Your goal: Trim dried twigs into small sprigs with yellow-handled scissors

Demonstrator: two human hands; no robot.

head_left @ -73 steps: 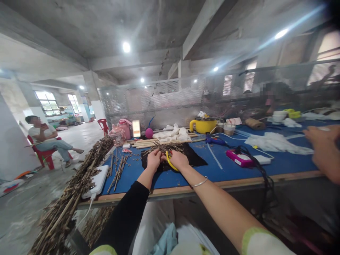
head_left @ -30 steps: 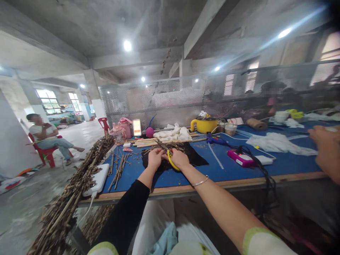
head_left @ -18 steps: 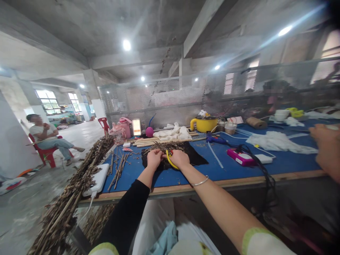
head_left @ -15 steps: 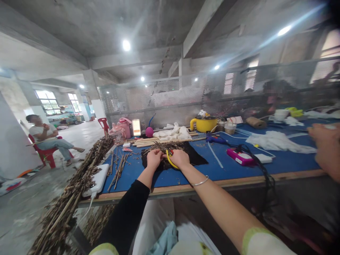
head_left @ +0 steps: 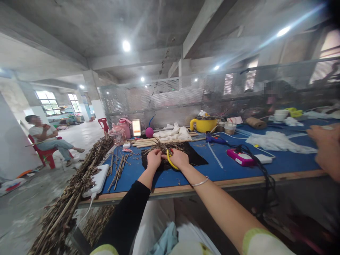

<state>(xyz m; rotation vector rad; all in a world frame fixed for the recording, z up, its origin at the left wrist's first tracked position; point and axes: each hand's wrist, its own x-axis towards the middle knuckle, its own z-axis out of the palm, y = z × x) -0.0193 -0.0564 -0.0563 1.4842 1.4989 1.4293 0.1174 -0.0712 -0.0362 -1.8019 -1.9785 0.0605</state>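
The right hand (head_left: 181, 159) closes around yellow-handled scissors (head_left: 171, 162); the left hand (head_left: 154, 158) pinches thin dry brown twigs (head_left: 175, 145), probably light, brittle, best held mid-stem.

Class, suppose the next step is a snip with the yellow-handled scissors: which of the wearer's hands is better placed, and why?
Probably the right hand: it grips the yellow-handled scissors. The left hand sits close beside it at the dried twigs, with no scissors.

The tool handle (head_left: 171, 162) is yellow, the cloth (head_left: 196, 156) black, the twigs (head_left: 175, 145) brown and the tabletop (head_left: 212, 175) blue.
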